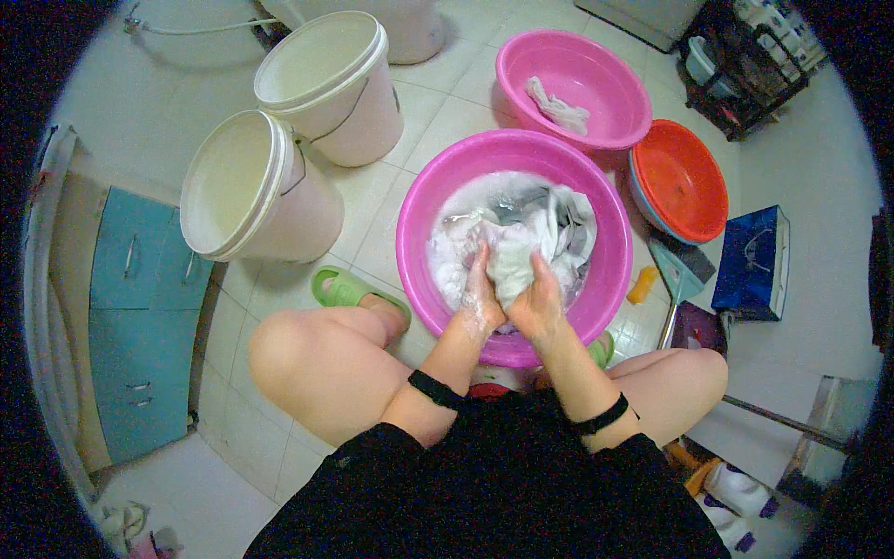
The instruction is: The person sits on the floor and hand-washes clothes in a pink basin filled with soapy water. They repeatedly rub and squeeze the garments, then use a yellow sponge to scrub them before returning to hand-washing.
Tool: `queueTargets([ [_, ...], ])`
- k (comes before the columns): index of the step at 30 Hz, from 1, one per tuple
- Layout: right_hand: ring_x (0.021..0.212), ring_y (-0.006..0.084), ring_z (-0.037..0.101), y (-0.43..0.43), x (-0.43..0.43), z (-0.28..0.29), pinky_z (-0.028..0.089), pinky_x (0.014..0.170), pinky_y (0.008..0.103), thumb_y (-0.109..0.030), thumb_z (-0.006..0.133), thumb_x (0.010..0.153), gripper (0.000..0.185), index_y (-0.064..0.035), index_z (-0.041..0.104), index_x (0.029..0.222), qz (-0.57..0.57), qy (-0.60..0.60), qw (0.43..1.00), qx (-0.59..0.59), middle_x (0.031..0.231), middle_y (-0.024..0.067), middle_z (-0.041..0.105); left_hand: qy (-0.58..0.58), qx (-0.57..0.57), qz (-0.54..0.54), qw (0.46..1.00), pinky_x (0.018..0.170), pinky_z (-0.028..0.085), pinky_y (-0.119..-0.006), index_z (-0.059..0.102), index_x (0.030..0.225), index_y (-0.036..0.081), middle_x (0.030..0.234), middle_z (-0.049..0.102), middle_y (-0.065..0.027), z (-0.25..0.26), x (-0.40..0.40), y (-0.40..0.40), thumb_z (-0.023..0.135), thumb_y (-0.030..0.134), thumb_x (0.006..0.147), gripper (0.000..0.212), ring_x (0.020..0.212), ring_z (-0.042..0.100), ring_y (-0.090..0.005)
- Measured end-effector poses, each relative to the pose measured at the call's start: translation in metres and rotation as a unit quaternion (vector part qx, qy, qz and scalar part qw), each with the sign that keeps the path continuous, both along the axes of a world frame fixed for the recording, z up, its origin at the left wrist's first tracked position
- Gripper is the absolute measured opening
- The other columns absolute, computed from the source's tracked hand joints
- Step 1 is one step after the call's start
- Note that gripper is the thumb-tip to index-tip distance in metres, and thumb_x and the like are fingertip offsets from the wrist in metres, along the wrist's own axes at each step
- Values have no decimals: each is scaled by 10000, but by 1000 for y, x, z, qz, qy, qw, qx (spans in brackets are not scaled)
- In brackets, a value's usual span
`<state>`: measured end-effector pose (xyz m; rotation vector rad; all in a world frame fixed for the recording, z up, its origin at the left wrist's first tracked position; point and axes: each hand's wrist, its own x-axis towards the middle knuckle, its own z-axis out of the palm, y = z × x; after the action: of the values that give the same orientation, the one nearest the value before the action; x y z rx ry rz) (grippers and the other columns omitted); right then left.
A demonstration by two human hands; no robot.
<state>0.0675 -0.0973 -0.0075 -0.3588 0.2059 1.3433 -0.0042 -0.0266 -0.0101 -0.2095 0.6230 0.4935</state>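
Observation:
A large pink plastic basin [419, 209] stands on the tiled floor before me, holding sudsy water and wet laundry. Over its near half, my left hand [478, 286] and my right hand [541, 297] grip a bunched white cloth [512, 262] from both sides. Foam clings to my left wrist. Beyond the hands, white and grey fabric [559, 216] lies partly in the water. White suds [447, 258] fill the basin's left side. Whether the held cloth joins the other fabric is hard to tell.
Two white plastic buckets [307, 202] stand at left. Behind sits another pink basin [614, 84] with a white cloth [557, 108]. To the right are a red basin [681, 182], a yellow bar [642, 284], a squeegee-like tool [674, 272] and a blue bag [751, 262].

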Motion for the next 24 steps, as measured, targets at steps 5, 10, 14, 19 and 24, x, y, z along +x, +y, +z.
queueTargets([
  [5, 1079, 248, 566, -35, -16, 28, 457, 947, 381, -233, 534, 934, 386, 1, 493, 1238, 159, -139, 964, -161, 1196, 132, 574, -7, 193, 52, 980, 974, 439, -428, 497, 1269, 16, 1210, 588, -154, -6, -9, 21, 537, 412, 899, 543, 1108, 571, -295],
  [10, 1079, 233, 551, -44, 21, 3, 478, 869, 385, -409, 620, 866, 571, -12, 490, 1256, 213, -221, 906, -291, 1192, 132, 566, -128, 169, 75, 974, 1022, 391, -484, 457, 1319, 19, 1282, 543, -170, -3, -20, 24, 553, 444, 882, 617, 1157, 539, -336],
  [14, 1051, 241, 584, -30, 52, -1, 472, 868, 373, -619, 514, 852, 693, -42, 517, 1236, 27, -340, 806, -483, 1207, 94, 590, -175, 158, 45, 971, 1030, 376, -509, 441, 1342, 43, 1318, 515, -166, 11, -21, 15, 536, 563, 854, 719, 1185, 516, -344],
  [19, 1317, 289, 378, -23, 39, 13, 312, 1065, 492, -808, 310, 787, 977, -37, 375, 1384, 188, -116, 967, -130, 1432, 136, 395, -184, 165, 27, 969, 1039, 371, -494, 431, 1355, 65, 1333, 503, -158, 22, -13, 7, 515, 590, 855, 730, 1197, 509, -332],
  [24, 1222, 286, 484, -27, 46, -11, 382, 1036, 467, -466, 479, 905, 615, -44, 414, 1347, 86, -144, 983, -79, 1350, 141, 481, -157, 197, -19, 968, 1035, 384, -448, 407, 1346, 19, 1324, 499, -156, 15, -10, 6, 492, 503, 912, 655, 1216, 487, -312],
])
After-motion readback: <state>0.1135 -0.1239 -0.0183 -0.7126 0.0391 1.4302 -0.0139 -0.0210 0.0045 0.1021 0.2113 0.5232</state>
